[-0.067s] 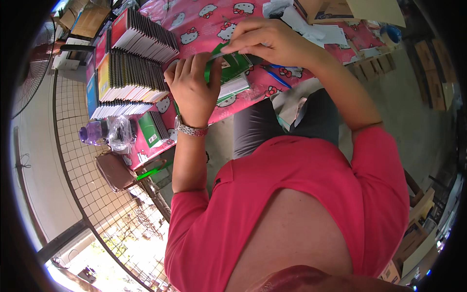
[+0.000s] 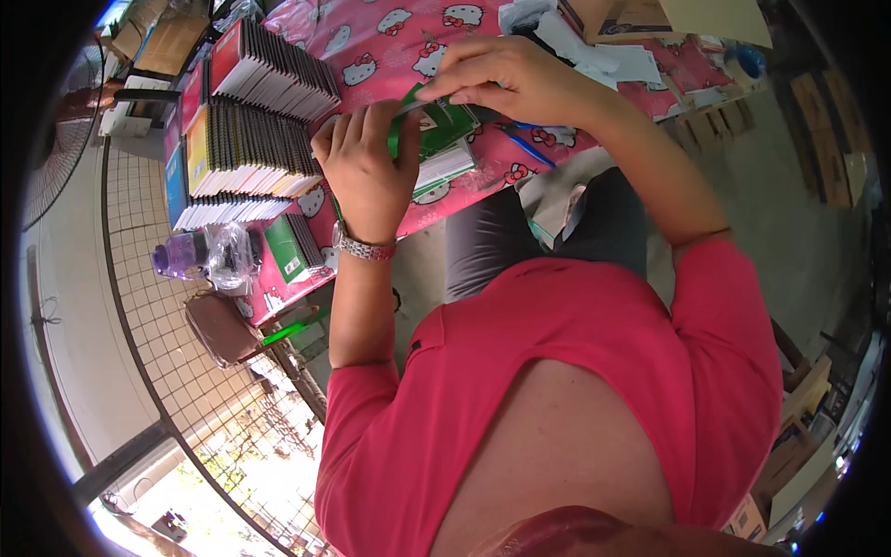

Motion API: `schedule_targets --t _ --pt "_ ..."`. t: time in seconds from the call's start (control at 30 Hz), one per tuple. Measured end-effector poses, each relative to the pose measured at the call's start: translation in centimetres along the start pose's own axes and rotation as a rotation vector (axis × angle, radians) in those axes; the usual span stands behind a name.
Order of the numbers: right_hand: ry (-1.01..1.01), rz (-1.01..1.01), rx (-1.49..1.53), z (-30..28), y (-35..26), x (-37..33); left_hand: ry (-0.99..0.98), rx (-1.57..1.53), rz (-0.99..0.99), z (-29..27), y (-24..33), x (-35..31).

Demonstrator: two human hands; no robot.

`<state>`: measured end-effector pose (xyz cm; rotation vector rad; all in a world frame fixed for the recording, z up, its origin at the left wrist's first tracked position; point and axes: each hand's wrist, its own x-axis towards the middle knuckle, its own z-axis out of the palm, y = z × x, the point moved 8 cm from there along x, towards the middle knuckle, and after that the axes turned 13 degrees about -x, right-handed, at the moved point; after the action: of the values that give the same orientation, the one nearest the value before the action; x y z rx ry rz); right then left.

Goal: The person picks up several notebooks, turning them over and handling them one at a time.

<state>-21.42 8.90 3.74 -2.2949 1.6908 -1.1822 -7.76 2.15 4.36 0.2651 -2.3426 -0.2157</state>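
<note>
A green-covered notebook [image 2: 445,128] lies tilted between my hands over the near edge of the table. My left hand [image 2: 371,162] has its fingers curled over the notebook's left side, thumb against the green cover. At the top edge my right hand [image 2: 510,79] pinches with thumb and forefinger; whether it holds the cover or something small there is hidden. More green notebooks with white pages [image 2: 449,167] sit just beneath. Blue-handled pliers [image 2: 527,144] rest on the table below my right wrist.
Tall stacks of spiral notebooks [image 2: 251,139] stand to the left, with a small green pile [image 2: 290,249] nearer. Beside them are a purple bottle [image 2: 181,255] and a brown pouch [image 2: 221,327]. A cardboard box [image 2: 631,19] and white papers [image 2: 636,65] occupy the far right of the patterned pink tablecloth.
My right hand's fingertips have shifted very slightly left along the notebook's top edge. My left hand keeps its place.
</note>
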Motion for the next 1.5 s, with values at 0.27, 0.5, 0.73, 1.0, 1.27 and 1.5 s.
schedule_targets --t 0.27,0.5,0.73,1.0,1.27,1.5 --pt "0.046 0.071 -0.201 -0.2 -0.6 -0.5 -0.008 -0.012 0.05 0.5 1.4 0.7" --pt "0.101 0.022 -0.201 -1.7 -1.8 -0.1 -0.12 -0.054 0.048 1.6 1.9 1.2" --pt "-0.035 0.683 0.724 1.4 7.3 -1.6 -0.19 -0.033 0.002 1.3 2.0 0.2" --pt "-0.055 0.308 -0.698 14.7 16.4 -9.5 -0.197 -0.17 -0.014 1.0 2.3 0.5" --pt "-0.111 0.478 0.962 4.2 9.9 0.6 -0.035 0.093 -0.119 -0.4 0.0 -1.2" --pt "-0.476 0.472 0.693 1.2 5.5 2.3 -0.041 -0.047 -0.144 0.3 -1.4 -1.0"
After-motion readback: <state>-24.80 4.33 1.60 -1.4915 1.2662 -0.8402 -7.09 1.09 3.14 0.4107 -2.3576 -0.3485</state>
